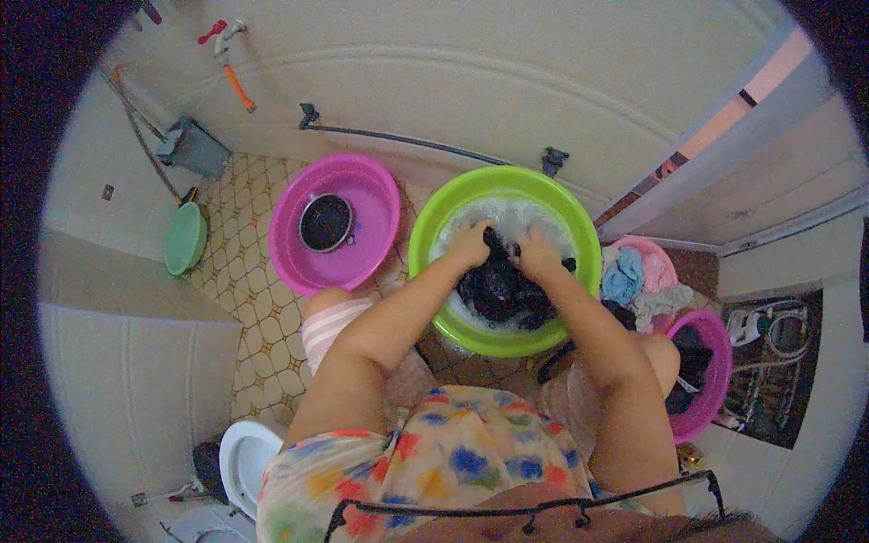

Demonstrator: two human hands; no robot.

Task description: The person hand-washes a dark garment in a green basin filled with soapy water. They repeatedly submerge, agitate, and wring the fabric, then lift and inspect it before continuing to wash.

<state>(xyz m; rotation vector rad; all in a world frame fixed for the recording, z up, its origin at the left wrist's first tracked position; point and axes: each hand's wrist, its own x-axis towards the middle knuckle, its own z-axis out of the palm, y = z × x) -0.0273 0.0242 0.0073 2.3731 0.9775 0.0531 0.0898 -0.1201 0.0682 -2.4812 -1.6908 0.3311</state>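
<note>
Dark garment (502, 290) is lying bunched in the middle of the green basin (434, 217), sitting in sudsy water (543, 222). Foam is showing mostly along the far inner wall of the basin.

Left hand (472, 244) is clamping down on the top left part of the garment, fingers curled into the cloth. Right hand (536, 255) is gripping the top right part of the same garment, fingers closed on it. The two hands are working just beside each other, a fold of dark cloth rising between them. Both forearms are reaching in over the near rim of the basin.

Green basin is sitting on the tiled floor (244, 208), close to the far wall. Magenta basin (380, 195) is standing just left of it, nearly touching rim to rim. A metal bowl (326, 222) is resting inside the magenta basin, left of its centre.

To the right of the green basin, a pink basin (665, 262) is holding a heap of light blue and pale clothes (625, 276). Nearer the person on that side, a second magenta basin (720, 362) is holding dark clothes (692, 357).

At the left edge of the floor, a green lid (185, 237) is leaning against the wall. A grey box (195, 147) is sitting at the far left corner of the floor. A tap (222, 36) with an orange hose (240, 89) is hanging on the wall above it.
</note>
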